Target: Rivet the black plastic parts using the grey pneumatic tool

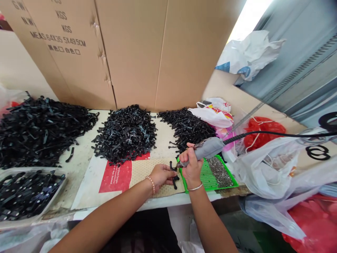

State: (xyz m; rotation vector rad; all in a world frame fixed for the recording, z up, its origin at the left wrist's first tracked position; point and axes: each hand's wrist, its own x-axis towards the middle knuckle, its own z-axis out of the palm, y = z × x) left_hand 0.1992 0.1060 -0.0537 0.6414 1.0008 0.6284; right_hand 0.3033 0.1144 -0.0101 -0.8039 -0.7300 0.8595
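Low over the work mat (142, 172), my left hand (160, 175) pinches a small black plastic part (173, 175) made of jointed strips. My right hand (192, 167) is wrapped round a grey electric screwdriver (210, 148), which lies tilted with its cord running off to the right. The screwdriver's tip points left at the black part; whether they touch I cannot tell. Under and beyond my right hand is a green tray (187, 186) with a perforated plate and many small metal screws (218, 170).
Piles of black parts lie at the left (42, 130), middle (129, 131) and right (186, 126). A clear bin (56, 196) of black pieces stands front left. Behind rises a large cardboard box (137, 52). Plastic bags (276, 165) crowd the right side.
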